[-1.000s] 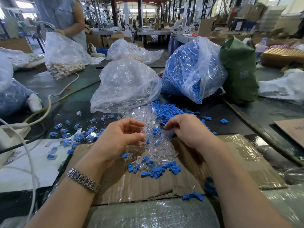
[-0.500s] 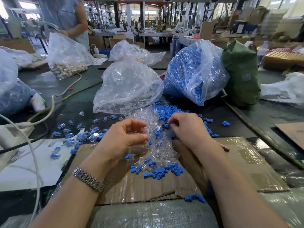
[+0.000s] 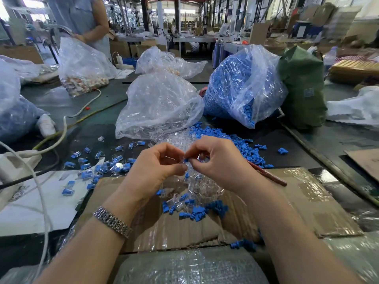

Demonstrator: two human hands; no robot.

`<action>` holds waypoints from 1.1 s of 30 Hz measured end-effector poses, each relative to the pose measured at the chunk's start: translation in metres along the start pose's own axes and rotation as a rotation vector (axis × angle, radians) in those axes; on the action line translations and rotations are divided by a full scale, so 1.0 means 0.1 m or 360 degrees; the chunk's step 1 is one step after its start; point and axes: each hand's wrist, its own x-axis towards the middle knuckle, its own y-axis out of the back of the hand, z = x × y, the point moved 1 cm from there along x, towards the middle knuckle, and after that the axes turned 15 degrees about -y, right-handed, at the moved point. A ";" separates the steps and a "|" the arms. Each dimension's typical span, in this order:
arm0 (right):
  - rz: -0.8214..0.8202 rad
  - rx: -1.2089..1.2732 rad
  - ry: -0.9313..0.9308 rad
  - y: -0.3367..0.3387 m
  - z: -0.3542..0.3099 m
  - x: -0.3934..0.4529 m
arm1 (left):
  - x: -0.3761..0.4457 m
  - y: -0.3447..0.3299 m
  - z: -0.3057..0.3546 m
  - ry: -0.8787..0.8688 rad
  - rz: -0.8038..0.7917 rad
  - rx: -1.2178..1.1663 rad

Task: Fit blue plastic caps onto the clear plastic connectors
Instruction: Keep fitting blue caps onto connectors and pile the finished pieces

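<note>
My left hand (image 3: 152, 169) pinches a clear plastic connector (image 3: 180, 160) between thumb and fingertips. My right hand (image 3: 217, 162) pinches a small blue cap (image 3: 186, 160) and holds it against that connector, a little above the pile. Below my hands lies a heap of loose clear connectors (image 3: 196, 187) mixed with blue caps (image 3: 194, 212) on a flattened cardboard sheet (image 3: 297, 203). More blue caps (image 3: 242, 146) spread behind my right hand. Capped connectors (image 3: 106, 167) lie scattered to the left.
A clear bag of connectors (image 3: 160, 105) and a bag of blue caps (image 3: 242, 87) stand behind the pile, with a green sack (image 3: 303, 87) to the right. White cables (image 3: 61, 132) cross the left side. Another person (image 3: 90, 23) stands at the far left. Bubble wrap (image 3: 184, 267) lies nearest me.
Both hands rose off the pile and came together. My right hand picked a blue cap out of the heap and brought it to the connector in my left hand.
</note>
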 end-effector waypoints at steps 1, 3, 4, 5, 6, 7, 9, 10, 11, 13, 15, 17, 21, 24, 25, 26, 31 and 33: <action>0.0012 -0.0038 0.0022 0.00 -0.01 0.00 | 0.00 -0.01 0.00 -0.0015 -0.0004 0.0021; 0.0036 -0.0025 0.0042 0.00 -0.02 -0.01 | -0.01 -0.01 0.01 -0.0051 0.0013 -0.0049; 0.0041 0.0021 0.0035 0.01 -0.02 -0.01 | -0.02 -0.01 0.01 -0.0073 0.0024 -0.0134; 0.0045 0.0074 0.0024 0.02 -0.02 -0.01 | -0.02 0.00 0.03 -0.0088 0.0022 -0.0235; 0.0049 0.0120 0.0018 0.03 -0.01 -0.01 | -0.03 0.01 0.04 -0.0090 0.0010 -0.0339; 0.0052 0.0157 0.0022 0.04 -0.02 -0.01 | -0.04 0.01 0.06 -0.0082 0.0000 -0.0436; 0.0046 0.0209 0.0053 0.05 -0.03 -0.02 | -0.04 0.01 0.07 -0.0048 0.0024 -0.0550; 0.0042 0.0224 0.0070 0.04 -0.03 -0.02 | -0.04 0.01 0.07 -0.0024 0.0046 -0.0563; 0.0035 0.0239 0.0080 0.04 -0.04 -0.03 | -0.04 0.01 0.08 0.0000 0.0062 -0.0557; 0.0012 0.0273 0.0078 0.05 -0.04 -0.03 | -0.04 0.01 0.08 0.0032 0.0078 -0.0519; -0.0027 0.0291 0.0058 0.05 -0.04 -0.02 | -0.04 0.03 0.08 0.0046 0.0104 -0.0515; -0.0070 0.0285 0.0032 0.06 -0.04 -0.02 | -0.04 0.04 0.07 0.0037 0.0104 -0.0533; -0.0075 0.0212 0.0052 0.06 -0.05 -0.03 | -0.04 0.07 0.06 -0.0008 0.0012 -0.0503; -0.0070 0.0189 0.0070 0.05 -0.06 -0.03 | -0.03 0.10 0.04 -0.0031 -0.0035 -0.0460; -0.0074 0.0171 0.0076 0.05 -0.07 -0.03 | -0.03 0.10 0.03 -0.0030 -0.0043 -0.0466; -0.0086 0.0162 0.0077 0.06 -0.08 -0.04 | -0.03 0.10 0.02 -0.0026 -0.0045 -0.0483; -0.0070 0.0168 -0.0211 0.23 0.02 -0.03 | -0.02 0.11 -0.02 0.0022 -0.0030 -0.0615; 0.0129 -0.0328 -0.0598 0.36 0.20 -0.01 | -0.02 0.11 -0.05 0.0024 0.0018 -0.0605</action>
